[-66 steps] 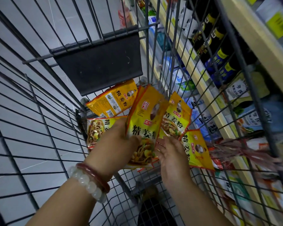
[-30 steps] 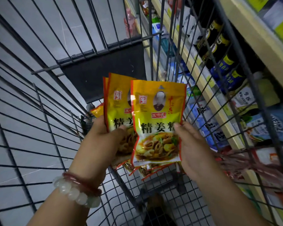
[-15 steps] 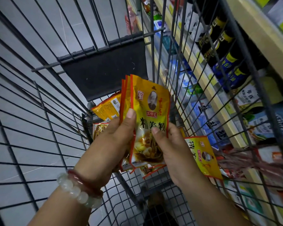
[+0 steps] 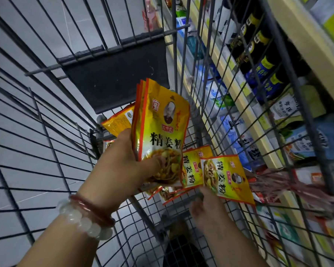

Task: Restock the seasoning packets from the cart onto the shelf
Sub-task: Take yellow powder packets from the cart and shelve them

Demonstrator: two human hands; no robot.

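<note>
L hand [image 4: 121, 166] grips packet stack [image 4: 160, 130] upright (mid-cart [image 4: 46, 120]); R hand [image 4: 204, 207] reaches under loose packets [image 4: 227, 180], grip unclear.

We see glossy plastic seasoning packets [image 4: 160, 130], a grey metal-wire cart [image 4: 46, 120], its matt black flap [image 4: 120, 78].

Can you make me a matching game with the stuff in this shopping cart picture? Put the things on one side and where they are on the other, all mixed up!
Things:
1. stack of yellow packets
2. white bead bracelet
3. dark bottles
4. black flap

Places:
A. on the shelf outside the cart
B. held upright in the left hand
C. at the far end of the cart
D. around the left wrist

Pairs: 1-B, 2-D, 3-A, 4-C
</note>
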